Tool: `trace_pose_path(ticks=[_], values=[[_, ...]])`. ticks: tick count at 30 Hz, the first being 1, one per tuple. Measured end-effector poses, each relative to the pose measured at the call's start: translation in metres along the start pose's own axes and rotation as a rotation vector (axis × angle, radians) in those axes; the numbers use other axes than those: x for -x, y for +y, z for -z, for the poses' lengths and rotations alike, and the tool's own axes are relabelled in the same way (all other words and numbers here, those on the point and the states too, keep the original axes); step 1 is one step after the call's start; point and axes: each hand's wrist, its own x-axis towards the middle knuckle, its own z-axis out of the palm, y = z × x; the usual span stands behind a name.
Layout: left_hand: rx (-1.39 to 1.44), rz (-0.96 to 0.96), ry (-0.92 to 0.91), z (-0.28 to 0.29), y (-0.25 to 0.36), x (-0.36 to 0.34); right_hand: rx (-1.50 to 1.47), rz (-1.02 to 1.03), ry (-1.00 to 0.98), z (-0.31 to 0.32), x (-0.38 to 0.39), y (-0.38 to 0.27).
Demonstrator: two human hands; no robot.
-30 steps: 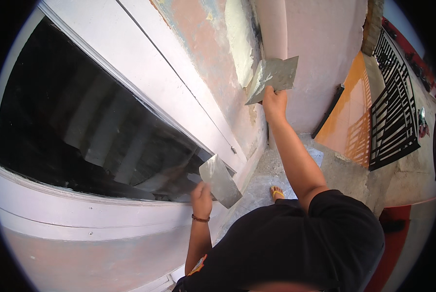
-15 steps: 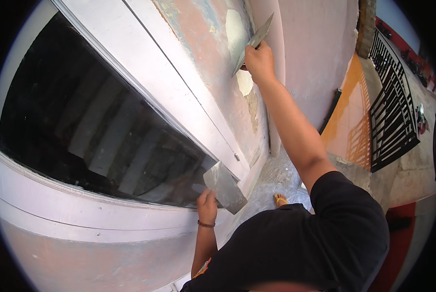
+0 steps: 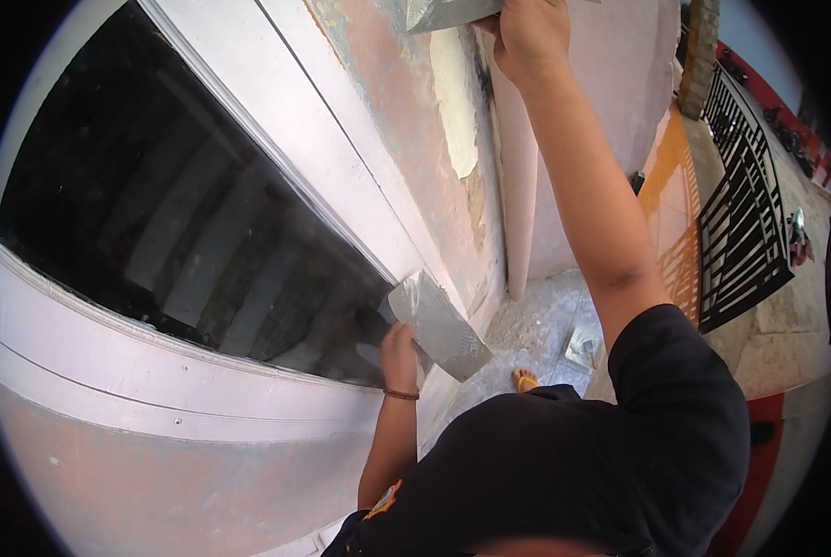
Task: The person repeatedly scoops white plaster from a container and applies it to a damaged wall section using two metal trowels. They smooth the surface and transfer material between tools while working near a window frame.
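Note:
My right hand (image 3: 534,42) is raised at the top of the view, its fingers closed on a flat metal putty blade (image 3: 443,13) that the upper edge partly cuts off. Below that blade, a long cream patch of filler (image 3: 454,107) runs down the worn pink wall (image 3: 392,97). Lower down, beside the window's corner, my left hand (image 3: 398,357) grips a second, broad rectangular metal putty blade (image 3: 441,327) by its near edge. Some whitish smears show on this blade's upper end.
A dark window (image 3: 174,223) in a white frame (image 3: 285,139) fills the left side. A pale round pipe (image 3: 518,186) runs down the wall's corner. On the floor a square tray-like thing (image 3: 583,349) lies near my sandalled foot (image 3: 525,380). A black metal gate (image 3: 745,213) stands right.
My right hand has moved up with its blade, away from the cream patch, which now shows as one longer strip. My left hand and its blade have shifted slightly up and right.

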Motion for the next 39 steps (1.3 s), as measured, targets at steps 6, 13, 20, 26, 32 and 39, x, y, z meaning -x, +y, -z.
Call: trace_pose_path(ticks=[6, 13, 20, 26, 32, 39], values=[[0.212, 0.087, -0.138, -0.04, 0.018, -0.017, 0.073, -0.467, 0.158, 0.127, 0.157, -0.02], [0.376, 0.39, -0.317, -0.097, 0.036, -0.019, 0.075, -0.526, 0.081, 0.194, 0.252, -0.036], [0.358, 0.46, -0.294, -0.155, 0.018, -0.021, 0.502, -0.084, -0.626, 0.222, 0.236, -0.052], [0.531, 0.415, -0.43, -0.197, 0.005, -0.028, 0.61, 0.168, -1.017, 0.274, 0.2, -0.063], [0.569, 0.452, -0.499, -0.209, 0.008, -0.057, 0.735, 0.109, -0.966, 0.373, 0.155, -0.066], [0.503, 0.266, -0.071, -0.176, 0.031, -0.029, 0.666, -0.348, -0.271, 0.367, 0.181, -0.012]])
